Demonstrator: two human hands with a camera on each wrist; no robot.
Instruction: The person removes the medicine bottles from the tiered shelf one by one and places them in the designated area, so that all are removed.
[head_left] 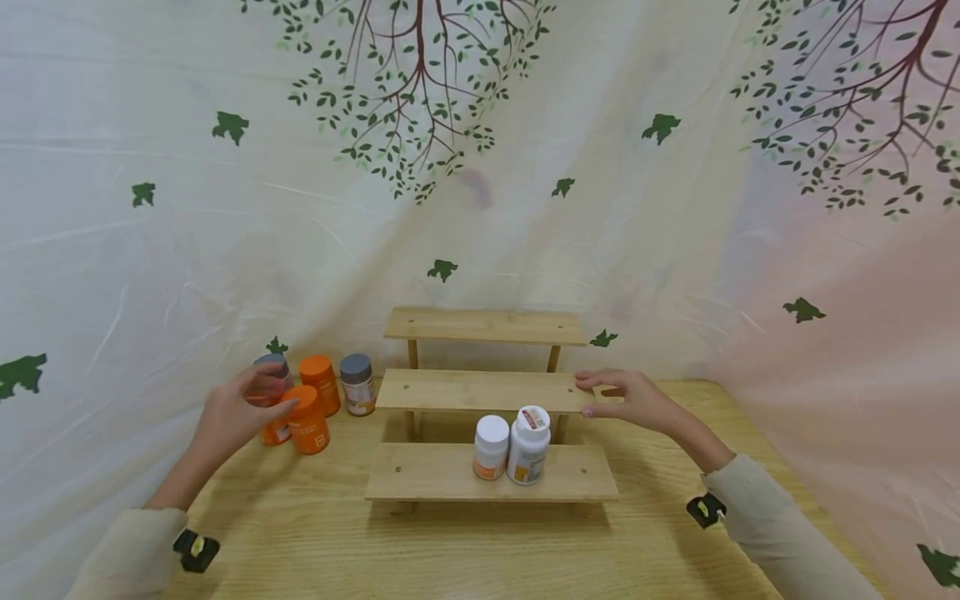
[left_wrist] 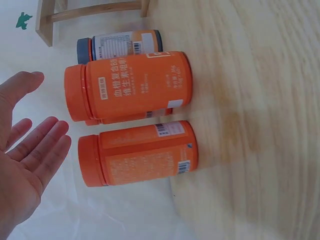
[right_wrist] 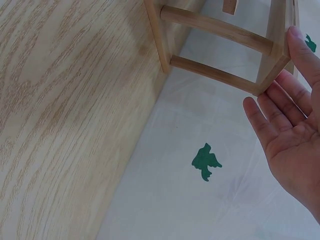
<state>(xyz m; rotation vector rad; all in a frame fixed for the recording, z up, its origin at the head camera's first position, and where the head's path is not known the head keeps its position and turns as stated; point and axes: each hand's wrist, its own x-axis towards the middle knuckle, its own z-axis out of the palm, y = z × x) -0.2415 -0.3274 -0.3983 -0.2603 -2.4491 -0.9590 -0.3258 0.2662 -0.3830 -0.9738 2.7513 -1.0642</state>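
My left hand (head_left: pixel 238 410) reaches over the bottles at the left, its thumb beside the cap of an orange bottle (head_left: pixel 310 423). In the left wrist view its fingers are loosely extended, apart from the caps of that orange bottle (left_wrist: pixel 142 85) and a second orange bottle (left_wrist: pixel 145 155). My right hand (head_left: pixel 626 400) holds the right end of the middle tier of a wooden three-tier shelf (head_left: pixel 472 390). The right wrist view has the thumb at one edge of the board (right_wrist: pixel 274 75) and fingers at the other.
On the lowest tier, right of centre, two white bottles (head_left: pixel 491 448) stand side by side. Another orange bottle (head_left: pixel 322 387) and a grey-capped bottle (head_left: pixel 358 386) stand behind, left of the shelf. A white cloth (head_left: pixel 300 225) with leaf prints hangs behind the wooden table (head_left: pixel 300 533).
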